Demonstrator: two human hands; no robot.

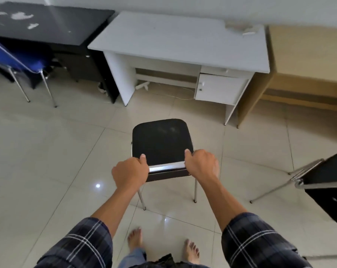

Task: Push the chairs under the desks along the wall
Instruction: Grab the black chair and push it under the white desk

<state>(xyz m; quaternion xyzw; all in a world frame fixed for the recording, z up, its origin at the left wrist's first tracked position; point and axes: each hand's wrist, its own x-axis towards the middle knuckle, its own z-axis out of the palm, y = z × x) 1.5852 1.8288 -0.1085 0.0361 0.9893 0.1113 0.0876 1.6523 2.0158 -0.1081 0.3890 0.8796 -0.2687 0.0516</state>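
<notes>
Grip first: in the head view, my left hand [129,172] and right hand [201,164] were each curled firmly over the chrome top rail [166,168] of the black chair [161,142]. One hand sat at each end of the rail, with the thumbs hooked over on the seat side. The chair stood on the tiles just ahead of my grip, well short of the white desk [179,41] straight beyond it.

To push well, I judged I should press evenly through both hands so the legs would not skew. I should also steer a little toward my left-hand side, since the desk's cabinet [219,89] filled the opening beyond my right hand. A thin cable [175,95] lay on the floor under the desk, and the front legs might snag it. Right of my grip, a second black chair [326,180] stood apart from the desks.
</notes>
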